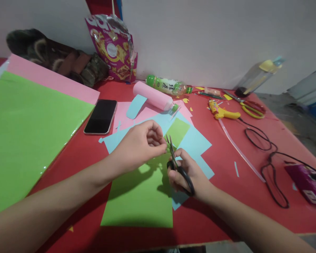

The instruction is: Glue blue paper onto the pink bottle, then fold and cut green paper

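Note:
Black-handled scissors (183, 175) are in my right hand (186, 172), with the fingers wrapped around the handles and the blades pointing up and away. My left hand (144, 140) pinches a small piece of green paper (168, 144) at the blades; most of it is hidden by the fingertips. Below both hands lies a large green sheet (139, 203). Light blue sheets (201, 140) spread out behind and to the right of it, with a green paper rectangle (177, 130) on top.
A phone (100, 117) lies left of a pink-wrapped bottle (154, 96). Behind are a green-capped bottle (168, 85) and a snack bag (113, 49). To the right are a yellow glue gun (222, 111), its cord, other scissors (252, 109) and a purple power strip (307, 186).

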{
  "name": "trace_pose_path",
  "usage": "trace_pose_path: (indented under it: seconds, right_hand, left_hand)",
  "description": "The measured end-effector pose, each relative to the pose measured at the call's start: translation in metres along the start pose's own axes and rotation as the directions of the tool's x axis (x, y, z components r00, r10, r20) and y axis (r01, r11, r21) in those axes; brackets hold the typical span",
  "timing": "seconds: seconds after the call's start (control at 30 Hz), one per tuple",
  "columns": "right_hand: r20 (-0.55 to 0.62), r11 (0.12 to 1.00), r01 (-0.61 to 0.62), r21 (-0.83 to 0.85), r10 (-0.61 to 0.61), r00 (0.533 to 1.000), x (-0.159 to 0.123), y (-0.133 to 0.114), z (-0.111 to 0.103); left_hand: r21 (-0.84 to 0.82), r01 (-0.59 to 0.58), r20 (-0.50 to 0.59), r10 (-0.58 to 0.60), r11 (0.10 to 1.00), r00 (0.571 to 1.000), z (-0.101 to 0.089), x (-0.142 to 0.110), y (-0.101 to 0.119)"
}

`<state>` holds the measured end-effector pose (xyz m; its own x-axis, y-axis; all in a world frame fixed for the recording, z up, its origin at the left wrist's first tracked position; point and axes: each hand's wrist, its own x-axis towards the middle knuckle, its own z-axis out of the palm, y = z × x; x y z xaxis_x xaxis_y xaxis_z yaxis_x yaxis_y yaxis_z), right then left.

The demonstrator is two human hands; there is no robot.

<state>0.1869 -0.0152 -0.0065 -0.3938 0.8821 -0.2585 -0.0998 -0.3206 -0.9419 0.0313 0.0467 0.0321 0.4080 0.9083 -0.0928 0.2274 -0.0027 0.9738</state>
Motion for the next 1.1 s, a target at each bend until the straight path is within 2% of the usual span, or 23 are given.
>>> trace_pose_path:
  seconds: [0.7,0.9,1.1]
  right_hand:
    - [-0.021,0.999,0.012,-0.037,-0.013,1.000,-0.0002,-0.0014,0.0009]
    - [-0.048,0.998,0.060,-0.034,-0.062,0.997,0.0004,0.0014,0.0000]
    - [-0.037,0.998,0.063,-0.033,-0.064,0.997,0.0005,0.0017,0.0000]
  left_hand:
    - [0.023,0.001,-0.029,-0.001,1.000,1.000,-0.0001,-0.0005,0.0026]
    - [0.108,0.064,0.132,-0.078,0.992,0.988,0.0047,-0.0027,0.0048]
    - [-0.022,0.087,0.144,-0.083,0.996,0.986,0.0093,-0.0032,0.0030]
